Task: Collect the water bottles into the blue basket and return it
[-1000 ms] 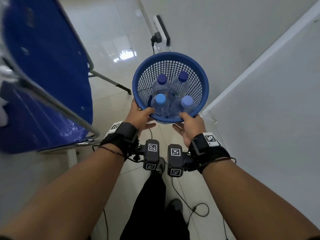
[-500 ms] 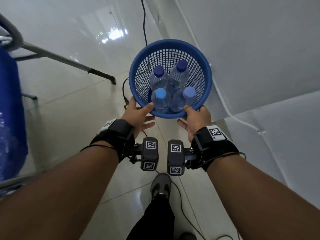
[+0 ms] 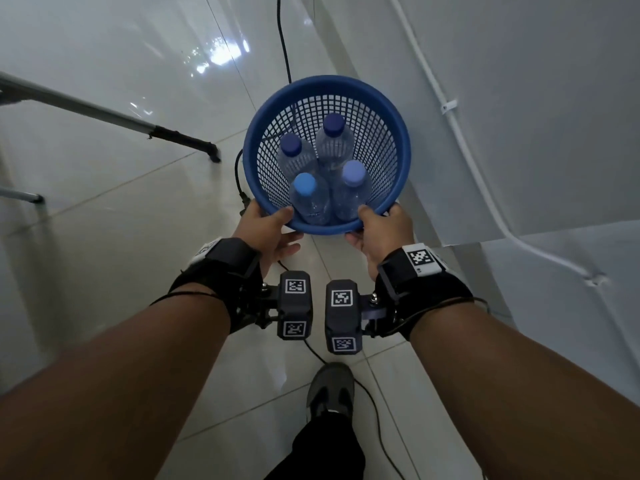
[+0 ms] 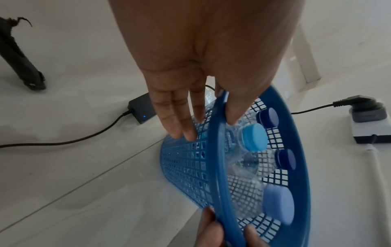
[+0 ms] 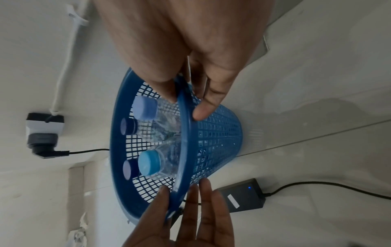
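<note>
Both forearms extended forward and down, roughly parallel, wrist rigs side by side. Left hand (image 3: 264,227) pinches the near-left rim of the blue basket (image 3: 398,133): thumb over the rim inside, fingers (image 4: 177,123) lying fairly straight against the outer mesh. Right hand (image 3: 382,233) mirrors it on the near-right rim, thumb inside, fingers (image 5: 206,107) outside under the rim.

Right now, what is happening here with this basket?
A person carries a blue basket with both hands. The left hand and the right hand each pinch the near rim, thumb inside and fingers outside. Four water bottles stand upright in it, caps up. The basket is held above a tiled floor, close to a white wall. A black cable lies on the floor behind it.
</note>
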`<state>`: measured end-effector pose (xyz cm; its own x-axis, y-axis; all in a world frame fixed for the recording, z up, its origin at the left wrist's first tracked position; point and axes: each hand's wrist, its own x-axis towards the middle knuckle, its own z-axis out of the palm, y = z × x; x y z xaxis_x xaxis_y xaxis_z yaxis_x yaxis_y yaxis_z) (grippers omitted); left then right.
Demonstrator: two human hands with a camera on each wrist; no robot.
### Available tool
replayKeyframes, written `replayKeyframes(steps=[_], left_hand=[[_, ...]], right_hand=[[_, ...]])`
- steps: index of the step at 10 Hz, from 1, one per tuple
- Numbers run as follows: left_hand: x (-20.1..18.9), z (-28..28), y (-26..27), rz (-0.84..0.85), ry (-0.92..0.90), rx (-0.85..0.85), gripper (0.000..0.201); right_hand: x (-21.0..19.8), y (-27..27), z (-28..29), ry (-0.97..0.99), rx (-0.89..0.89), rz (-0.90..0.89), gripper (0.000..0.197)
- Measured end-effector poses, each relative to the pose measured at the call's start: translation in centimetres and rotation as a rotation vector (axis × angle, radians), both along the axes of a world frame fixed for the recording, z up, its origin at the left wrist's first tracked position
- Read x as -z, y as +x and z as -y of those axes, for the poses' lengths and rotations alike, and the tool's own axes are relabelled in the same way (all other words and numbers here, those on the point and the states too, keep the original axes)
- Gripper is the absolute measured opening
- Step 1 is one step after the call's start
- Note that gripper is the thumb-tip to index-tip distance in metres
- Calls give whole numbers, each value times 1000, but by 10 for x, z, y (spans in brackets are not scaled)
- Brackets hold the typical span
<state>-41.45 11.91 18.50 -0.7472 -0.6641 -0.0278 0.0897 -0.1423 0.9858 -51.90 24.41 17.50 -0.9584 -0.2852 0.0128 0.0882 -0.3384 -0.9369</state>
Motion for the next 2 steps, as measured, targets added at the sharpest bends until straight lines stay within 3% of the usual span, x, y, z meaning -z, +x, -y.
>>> replayKeyframes(steps=[2], left_hand=[[-66,-11,-20,-79,-149,82,36]], right_hand=[[-60,-11,-25,-104,51,-116,38]])
